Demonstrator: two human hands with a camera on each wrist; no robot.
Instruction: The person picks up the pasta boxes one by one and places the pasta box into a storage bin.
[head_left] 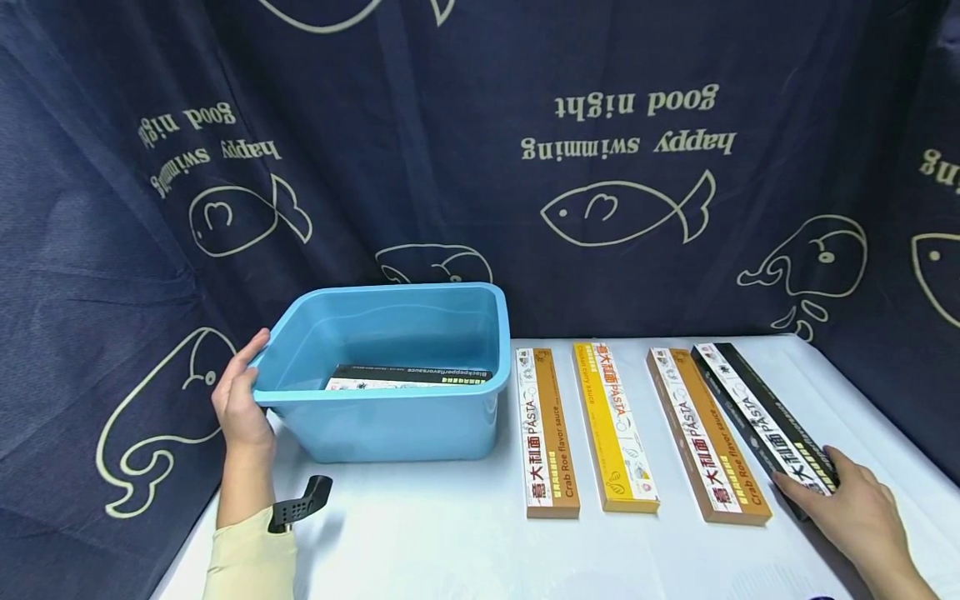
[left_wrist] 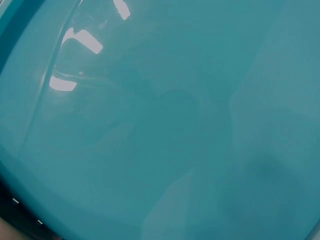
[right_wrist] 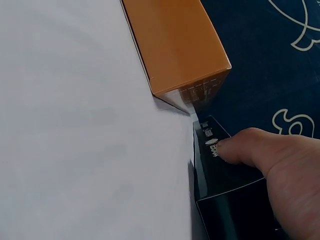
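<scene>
At the left end of a blue plastic tub [head_left: 390,429], my left hand [head_left: 243,408] grips the rim, fingers on the outside. The tub's smooth blue wall [left_wrist: 165,115] fills the left wrist view. Inside lies a black and white pasta box [head_left: 412,377] labelled black pepper flavor sauce. At the far right, my right hand [head_left: 858,512] holds the near end of another black and white pasta box [head_left: 765,412], thumb on one side and fingers on the other. The right wrist view has the thumb [right_wrist: 240,146] against the box's black side [right_wrist: 212,170]; the fingers are hidden there.
Between the tub and the held box lie a brown crab roe pasta box [head_left: 551,433], a yellow chicken curry one [head_left: 615,429] and a second brown one [head_left: 708,437], close beside the black box. A dark blue curtain [head_left: 450,167] hangs behind the white table [head_left: 420,533].
</scene>
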